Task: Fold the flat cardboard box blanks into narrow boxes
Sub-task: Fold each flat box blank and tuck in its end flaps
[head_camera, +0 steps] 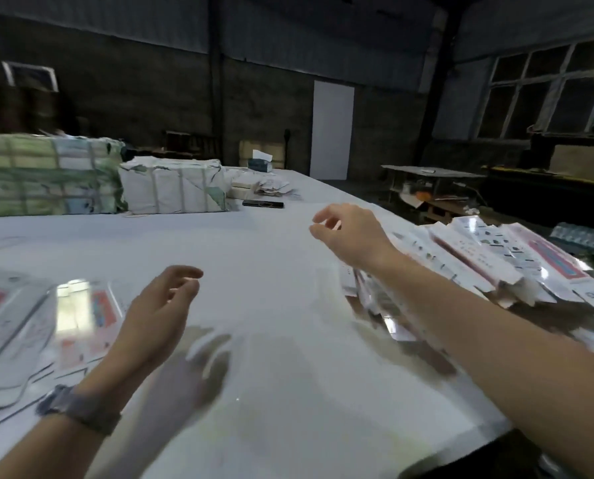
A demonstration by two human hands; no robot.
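- Both hands are hovering empty over the white table [271,236]: left hand [157,312] at lower left, right hand [349,233] at centre right, fingers loosely curled.
- Flat blanks [46,326] are lying at the left edge; folded boxes [496,261] are piling up at right.
- The pile is looking loose, so the right forearm crossing it could be knocking boxes over.

No lettering could be read. The flat blanks [78,326] at the left and the pile of folded boxes [496,261] at the right carried red and dark printing, too blurred to make out.
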